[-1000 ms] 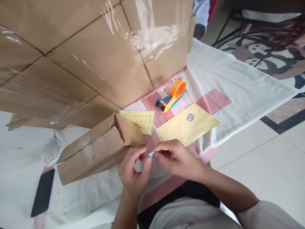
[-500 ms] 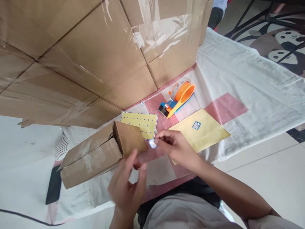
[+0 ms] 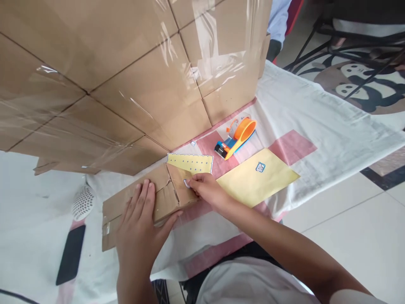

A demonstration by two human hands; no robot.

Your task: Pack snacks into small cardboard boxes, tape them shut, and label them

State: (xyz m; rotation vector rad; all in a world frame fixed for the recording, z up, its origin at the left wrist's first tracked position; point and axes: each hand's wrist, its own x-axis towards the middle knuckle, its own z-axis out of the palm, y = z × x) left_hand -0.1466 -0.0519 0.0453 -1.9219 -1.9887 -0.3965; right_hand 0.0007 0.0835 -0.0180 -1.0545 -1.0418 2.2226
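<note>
The sticker (image 3: 186, 183), pinched by the right hand (image 3: 207, 191), had just reached the end of the box (image 3: 166, 200), toward the table's (image 3: 210, 228) near edge; the left hand (image 3: 139, 219), lifted before, lay flat-fingered on the box, seemingly steadying it.

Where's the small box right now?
In the head view, left of centre: on the cloth, under the left hand, beside the dotted sheet.

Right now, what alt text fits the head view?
A person's right hand holds a small white label at one end of a cardboard box, while the left hand rests on it. Nearby lie a yellow sheet and an orange tape dispenser.
</note>
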